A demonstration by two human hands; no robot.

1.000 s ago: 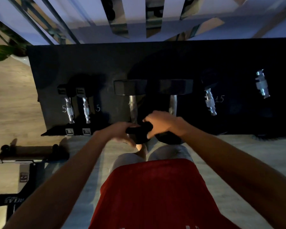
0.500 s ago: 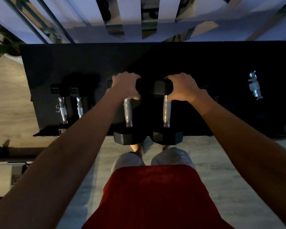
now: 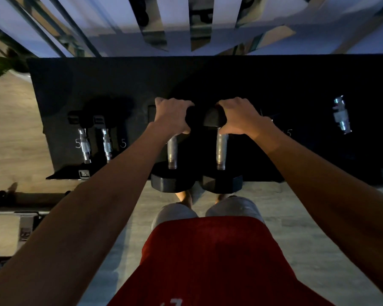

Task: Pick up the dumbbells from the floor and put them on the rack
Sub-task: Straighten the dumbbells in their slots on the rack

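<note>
Two black hex dumbbells lie side by side on the dark rack [image 3: 119,85], handles pointing toward me. My left hand [image 3: 171,117] is closed over the far head of the left dumbbell [image 3: 172,152]. My right hand [image 3: 239,117] grips the far head of the right dumbbell [image 3: 221,152]. Their near heads hang over the rack's front edge, above my feet. Both metal handles are bare and visible between the heads.
Two small dumbbells [image 3: 95,142] marked 5 rest on the rack's left end. More chrome handles [image 3: 341,118] sit at the right. A bench frame [image 3: 20,208] stands on the floor at left. Mirrored wall panels rise behind the rack.
A second ago both hands were at the near heads by the rack's front edge. They have moved forward onto the far heads and have stayed there over the last half second.
</note>
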